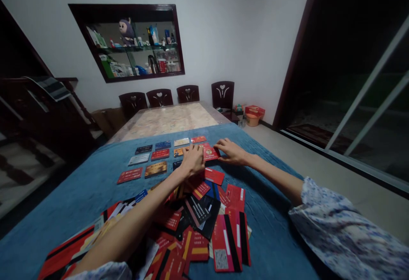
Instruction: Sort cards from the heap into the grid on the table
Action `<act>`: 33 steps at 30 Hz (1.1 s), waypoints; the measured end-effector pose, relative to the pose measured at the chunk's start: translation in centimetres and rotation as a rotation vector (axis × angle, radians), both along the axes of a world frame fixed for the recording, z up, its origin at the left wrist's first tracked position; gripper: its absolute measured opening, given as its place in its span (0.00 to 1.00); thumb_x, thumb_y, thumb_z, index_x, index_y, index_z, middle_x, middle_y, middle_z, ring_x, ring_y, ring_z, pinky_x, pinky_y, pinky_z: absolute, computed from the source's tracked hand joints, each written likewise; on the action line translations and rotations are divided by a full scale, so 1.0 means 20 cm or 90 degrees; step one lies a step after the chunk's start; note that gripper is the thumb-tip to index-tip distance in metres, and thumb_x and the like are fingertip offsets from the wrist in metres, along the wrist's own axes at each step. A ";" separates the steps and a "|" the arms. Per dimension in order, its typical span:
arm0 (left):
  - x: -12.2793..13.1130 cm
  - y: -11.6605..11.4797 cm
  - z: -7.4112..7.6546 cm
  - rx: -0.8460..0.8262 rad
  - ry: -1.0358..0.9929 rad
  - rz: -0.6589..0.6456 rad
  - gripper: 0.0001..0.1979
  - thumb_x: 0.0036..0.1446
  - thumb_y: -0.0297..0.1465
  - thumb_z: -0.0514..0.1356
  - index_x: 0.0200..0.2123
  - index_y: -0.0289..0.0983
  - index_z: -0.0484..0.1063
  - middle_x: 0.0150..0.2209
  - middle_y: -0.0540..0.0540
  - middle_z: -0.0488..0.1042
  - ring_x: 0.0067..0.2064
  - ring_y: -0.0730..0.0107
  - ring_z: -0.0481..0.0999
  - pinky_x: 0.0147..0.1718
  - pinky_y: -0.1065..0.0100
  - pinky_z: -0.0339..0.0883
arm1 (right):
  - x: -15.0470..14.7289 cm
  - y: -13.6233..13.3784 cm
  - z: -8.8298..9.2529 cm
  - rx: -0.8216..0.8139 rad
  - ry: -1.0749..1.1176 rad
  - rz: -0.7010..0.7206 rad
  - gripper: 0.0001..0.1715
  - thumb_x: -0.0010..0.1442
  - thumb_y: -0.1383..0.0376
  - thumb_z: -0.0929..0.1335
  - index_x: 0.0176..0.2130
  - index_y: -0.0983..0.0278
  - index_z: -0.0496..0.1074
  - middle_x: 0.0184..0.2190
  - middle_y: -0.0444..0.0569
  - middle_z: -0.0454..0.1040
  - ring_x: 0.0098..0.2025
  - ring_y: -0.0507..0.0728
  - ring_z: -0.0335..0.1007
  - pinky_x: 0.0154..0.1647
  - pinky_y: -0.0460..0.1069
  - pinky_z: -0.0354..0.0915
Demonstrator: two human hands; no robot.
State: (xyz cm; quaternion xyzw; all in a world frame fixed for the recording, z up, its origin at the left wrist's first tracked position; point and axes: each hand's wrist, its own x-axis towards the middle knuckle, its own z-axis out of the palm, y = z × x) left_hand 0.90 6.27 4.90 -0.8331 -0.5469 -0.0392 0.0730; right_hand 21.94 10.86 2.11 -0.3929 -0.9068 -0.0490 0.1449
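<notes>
My left hand (193,160) reaches over the rows of cards, its fingers curled down at the left edge of a red card (211,152) with a round gold emblem. At that card's right edge, the thumb and fingertips of my right hand (232,152) pinch in. Left of the hands, cards lie in rows: a gold card (156,169), a red card (129,175), a pale blue card (139,159) and several others. My left hand partly covers an orange card (178,152) and a dark card. Below lies a loose pile of mostly red cards (200,246), partly hidden under my left forearm.
A blue cloth (268,237) covers the near part of the long table, and its patterned top (172,118) shows beyond. Dark wooden chairs (223,96) stand around the far end. A lit wall shelf (137,47) holds a plush toy and bottles. A sliding door is at right.
</notes>
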 end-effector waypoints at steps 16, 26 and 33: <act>-0.06 0.30 -0.01 -0.043 0.013 0.064 0.19 0.54 0.29 0.56 0.50 0.36 0.70 0.56 0.33 0.68 0.59 0.45 0.61 0.54 0.41 0.57 | -0.23 0.25 0.10 -0.121 -0.144 -0.130 0.27 0.59 0.63 0.68 0.58 0.60 0.66 0.56 0.60 0.65 0.56 0.68 0.60 0.45 0.56 0.67; -0.07 0.41 -0.05 -0.073 0.022 0.073 0.17 0.56 0.29 0.56 0.49 0.35 0.71 0.56 0.33 0.69 0.60 0.44 0.61 0.54 0.38 0.56 | -0.26 0.35 0.08 -0.153 -0.161 -0.153 0.31 0.58 0.62 0.68 0.61 0.61 0.64 0.56 0.62 0.66 0.57 0.69 0.62 0.46 0.57 0.67; -0.06 0.46 -0.06 -0.106 0.038 0.094 0.16 0.54 0.28 0.58 0.47 0.36 0.73 0.54 0.34 0.72 0.60 0.43 0.62 0.55 0.39 0.56 | -0.28 0.38 0.07 -0.168 -0.173 -0.139 0.29 0.58 0.63 0.68 0.58 0.62 0.67 0.55 0.60 0.69 0.56 0.66 0.64 0.50 0.54 0.65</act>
